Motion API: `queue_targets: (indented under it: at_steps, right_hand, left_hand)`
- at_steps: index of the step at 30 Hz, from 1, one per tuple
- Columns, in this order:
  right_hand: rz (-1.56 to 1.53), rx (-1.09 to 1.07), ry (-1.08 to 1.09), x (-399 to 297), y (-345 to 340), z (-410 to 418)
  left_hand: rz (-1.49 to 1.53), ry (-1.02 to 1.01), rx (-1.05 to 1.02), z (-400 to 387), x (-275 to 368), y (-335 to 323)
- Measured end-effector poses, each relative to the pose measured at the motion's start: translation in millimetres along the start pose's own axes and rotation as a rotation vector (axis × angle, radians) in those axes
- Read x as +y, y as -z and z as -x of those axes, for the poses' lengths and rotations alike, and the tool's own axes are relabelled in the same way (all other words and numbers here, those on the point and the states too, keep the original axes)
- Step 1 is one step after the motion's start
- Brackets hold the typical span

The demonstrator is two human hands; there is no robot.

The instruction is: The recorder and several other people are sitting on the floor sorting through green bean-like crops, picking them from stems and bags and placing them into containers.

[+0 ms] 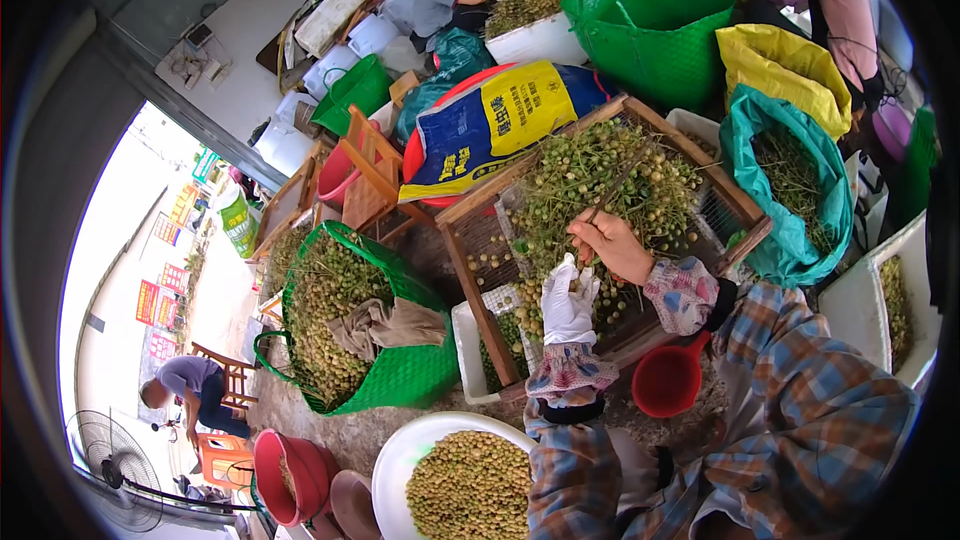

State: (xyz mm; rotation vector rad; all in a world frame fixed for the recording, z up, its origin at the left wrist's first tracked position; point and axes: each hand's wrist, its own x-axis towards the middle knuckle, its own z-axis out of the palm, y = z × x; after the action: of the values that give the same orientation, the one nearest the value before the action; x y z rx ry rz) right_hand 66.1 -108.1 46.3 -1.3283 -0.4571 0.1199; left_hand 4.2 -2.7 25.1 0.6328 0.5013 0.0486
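Note:
My right hand (616,246) is bare, its fingers closed around a thin dark stick (619,184) that points up over the heap. Below it, my left hand (568,304) wears a white glove, palm turned up and fingers curled. Small round fruit shows near its fingertips; whether it is gripped I cannot tell. Both hands are over a heap of green and yellowish small round fruits on thin stems (592,165). The heap lies on a wood-framed wire mesh screen (486,307), with loose fruits around it.
A white foam box (470,360) sits partly under the screen. Nearby are a red dipper (666,382), a white basin (390,480) of loose fruits, a full green woven basket (420,360) and a teal sack (821,165) of stems. Other people (442,0) work at the back.

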Motion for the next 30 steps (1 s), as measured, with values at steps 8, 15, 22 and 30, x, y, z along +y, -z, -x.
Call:
queue_targets:
  at_steps: [8, 15, 22, 30]
  right_hand:
    - [-0.09, 0.02, -0.032, 1, -7, 0]
    - [-0.186, -0.004, -0.027, 10, -9, 1]
    - [-0.318, 0.049, -0.105, 9, -4, -2]
    - [-0.332, 0.153, -0.067, 0, 13, -9]
  left_hand:
    - [0.043, -0.088, -0.002, -3, 5, 12]
    - [-0.027, -0.143, 0.012, -7, 1, 9]
    - [0.05, -0.257, -0.104, -5, 0, 11]
    - [-0.059, -0.119, -0.042, 4, 10, 8]
